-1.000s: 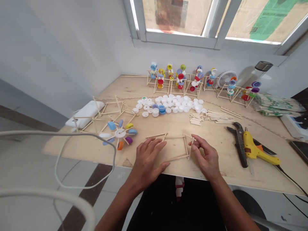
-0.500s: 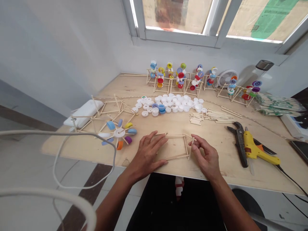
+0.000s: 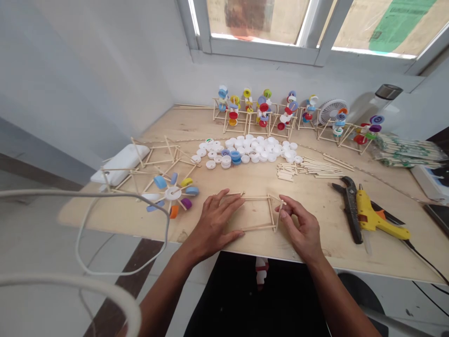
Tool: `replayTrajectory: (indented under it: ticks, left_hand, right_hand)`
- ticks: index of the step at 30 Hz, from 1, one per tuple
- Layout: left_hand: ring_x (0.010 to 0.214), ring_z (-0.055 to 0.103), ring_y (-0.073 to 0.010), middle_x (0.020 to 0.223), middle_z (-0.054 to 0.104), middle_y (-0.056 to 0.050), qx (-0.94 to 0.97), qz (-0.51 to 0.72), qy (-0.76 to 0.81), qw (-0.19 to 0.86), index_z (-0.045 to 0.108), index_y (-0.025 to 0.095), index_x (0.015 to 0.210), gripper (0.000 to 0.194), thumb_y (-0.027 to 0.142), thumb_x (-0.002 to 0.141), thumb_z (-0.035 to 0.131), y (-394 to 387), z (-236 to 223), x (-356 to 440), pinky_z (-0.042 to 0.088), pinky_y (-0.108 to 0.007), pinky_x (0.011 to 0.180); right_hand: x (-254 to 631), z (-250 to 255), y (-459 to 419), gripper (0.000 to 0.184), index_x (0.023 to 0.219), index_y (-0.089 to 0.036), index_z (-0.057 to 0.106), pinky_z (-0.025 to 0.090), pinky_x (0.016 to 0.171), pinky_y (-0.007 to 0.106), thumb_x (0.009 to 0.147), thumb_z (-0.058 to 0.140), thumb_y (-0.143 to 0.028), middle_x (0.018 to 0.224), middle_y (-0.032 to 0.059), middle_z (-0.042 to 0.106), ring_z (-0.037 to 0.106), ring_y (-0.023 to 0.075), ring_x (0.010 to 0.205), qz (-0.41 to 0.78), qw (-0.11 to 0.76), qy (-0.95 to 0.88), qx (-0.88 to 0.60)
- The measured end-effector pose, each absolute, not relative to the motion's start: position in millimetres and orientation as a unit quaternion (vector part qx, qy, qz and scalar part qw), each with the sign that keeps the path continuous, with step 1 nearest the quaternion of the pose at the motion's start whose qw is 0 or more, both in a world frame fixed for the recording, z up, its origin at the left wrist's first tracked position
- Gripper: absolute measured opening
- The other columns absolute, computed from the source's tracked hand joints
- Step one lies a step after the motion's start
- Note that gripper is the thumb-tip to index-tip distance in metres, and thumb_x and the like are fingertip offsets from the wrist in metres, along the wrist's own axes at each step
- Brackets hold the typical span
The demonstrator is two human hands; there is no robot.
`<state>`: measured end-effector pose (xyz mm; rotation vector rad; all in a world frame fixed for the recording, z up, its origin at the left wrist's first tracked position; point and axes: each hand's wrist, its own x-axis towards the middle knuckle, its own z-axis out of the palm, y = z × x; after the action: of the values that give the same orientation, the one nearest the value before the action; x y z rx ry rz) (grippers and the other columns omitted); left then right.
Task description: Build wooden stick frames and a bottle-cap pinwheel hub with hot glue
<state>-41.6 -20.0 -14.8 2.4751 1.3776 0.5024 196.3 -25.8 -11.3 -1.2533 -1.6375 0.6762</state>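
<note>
A rectangular frame of thin wooden sticks (image 3: 271,211) lies on the table in front of me. My left hand (image 3: 218,222) rests over its left side with fingers spread and hides that end. Between the thumb and fingers of my right hand (image 3: 300,225) is a short wooden stick (image 3: 279,216), tilted up at the frame's right corner. Left of my hands stands a wheel of sticks and coloured bottle caps (image 3: 173,193). Behind it are several bare stick frames (image 3: 159,162).
White bottle caps (image 3: 259,149) and cut sticks (image 3: 321,167) lie beyond my hands. To the right are a yellow glue gun (image 3: 377,217) and a black-handled cutter (image 3: 351,210). Finished cap wheels (image 3: 264,108) line the wall. A white cable (image 3: 105,194) loops at the left.
My left hand has shifted slightly left and its fingers lie flatter over the frame. The right hand keeps its pinch on the stick in the same place. The view has tilted a little.
</note>
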Motion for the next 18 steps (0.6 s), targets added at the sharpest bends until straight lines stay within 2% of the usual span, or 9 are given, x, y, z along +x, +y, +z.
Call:
replayTrajectory:
  ticks: [18]
  left_hand:
    - [0.132,0.027,-0.0324,0.135,0.049,-0.01,0.852,0.188,0.479,0.096,0.046,0.019,0.129,0.053,0.039,0.081,0.057,-18.8,-20.0,-39.2,0.023,-0.049,0.102]
  right_hand:
    - [197.0,-11.7,-25.8,0.033,0.117,-0.02,0.057,0.051,0.075,0.03,0.085,0.052,-0.025,0.083,0.0025,0.063,0.064,0.0164,0.08,0.273,0.461,-0.665,-0.52]
